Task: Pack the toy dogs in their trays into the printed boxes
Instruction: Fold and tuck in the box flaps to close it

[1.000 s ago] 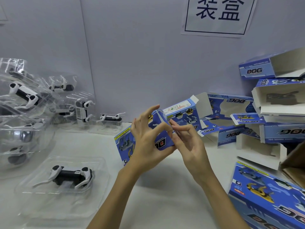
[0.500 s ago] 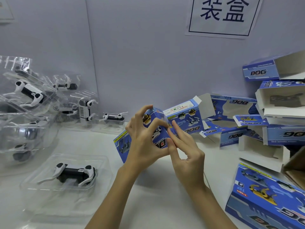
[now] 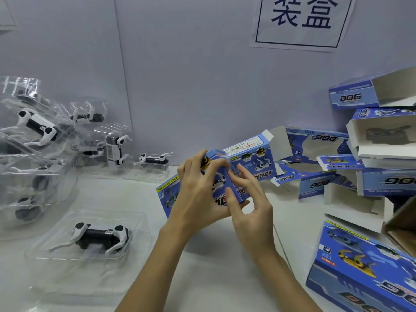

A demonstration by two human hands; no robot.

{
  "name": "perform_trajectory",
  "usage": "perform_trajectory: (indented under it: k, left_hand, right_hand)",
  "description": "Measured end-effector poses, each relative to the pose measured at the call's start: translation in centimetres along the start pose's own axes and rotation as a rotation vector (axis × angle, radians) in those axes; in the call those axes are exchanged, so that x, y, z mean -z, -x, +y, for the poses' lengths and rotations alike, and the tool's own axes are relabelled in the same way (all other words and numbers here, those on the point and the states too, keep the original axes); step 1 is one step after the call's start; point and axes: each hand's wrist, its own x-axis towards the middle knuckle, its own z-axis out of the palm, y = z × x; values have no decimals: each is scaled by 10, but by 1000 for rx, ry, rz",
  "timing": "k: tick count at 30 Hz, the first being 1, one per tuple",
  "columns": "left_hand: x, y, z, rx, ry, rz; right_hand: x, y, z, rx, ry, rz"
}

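- A blue printed box (image 3: 221, 190) is held above the middle of the counter (image 3: 225, 266), its near end turned up toward the camera.
- The box is gripped from the left side by the left hand (image 3: 198, 194), fingers curled over its top edge and thumb beneath.
- The right end of the box is met by the right hand (image 3: 252, 206); its thumb is pressed flat against the blue face and its fingertips are laid on the end flap. The fingers are bent around the box end.
- Whether anything lies inside the held box cannot be told.
- A black-and-white toy dog (image 3: 101, 236) is seated in a clear tray (image 3: 56, 264) on the counter, left of the forearms and well apart from the box.
- A heap of further clear trays with dogs (image 3: 38, 129) is piled at the far left against the wall; one small dog (image 3: 153, 158) is set alone near the wall.
- An open box (image 3: 254, 158) with its end flap raised is seen just behind the hands.
- A stack of open boxes (image 3: 382, 140) is leaned and piled at the right.
- A larger blue carton (image 3: 360, 266) is set at the lower right corner.
- A paper sign (image 3: 301, 21) with two large characters is fixed to the wall above.
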Motion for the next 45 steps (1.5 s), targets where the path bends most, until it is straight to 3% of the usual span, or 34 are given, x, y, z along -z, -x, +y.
perform_trajectory:
  k: [10,13,15,17,19,24,29,31,33,36,38,40,42,45]
  left_hand:
    - [2,-3,1,46,115,-50]
    - [0,2,-1,85,61,-294]
    - [-3,5,-9,116,-126,-493]
    - [-3,7,-21,154,-152,-585]
    - [1,7,-30,228,15,-545]
    - [16,7,-42,587,583,-284]
    - [18,0,-44,896,771,38]
    - [13,1,-45,1069,865,144]
    - [10,1,-46,1209,1043,138]
    - [4,5,-42,1151,1217,-113]
    - [-3,10,-38,999,1085,-250]
    - [-12,14,-36,845,946,-276]
    - [-17,15,-33,831,902,-199]
    - [-20,12,-24,1004,1006,-82]
  right_hand:
    - [9,-8,0,-46,-24,-88]
    - [15,-14,6,-111,6,-15]
    - [21,-18,14,-278,50,111]
    - [30,-23,21,-467,98,125]
    - [37,-26,27,-506,117,48]
    - [45,-29,25,-369,-43,-61]
    - [38,-19,27,-322,-161,-271]
    - [35,-17,27,-259,-50,-249]
    - [31,-17,28,-260,43,-112]
    - [27,-18,29,-460,131,54]
    - [29,-20,32,-735,129,123]
    - [34,-25,35,-868,27,135]
    - [36,-26,38,-772,-73,128]
    - [31,-24,33,-533,-109,143]
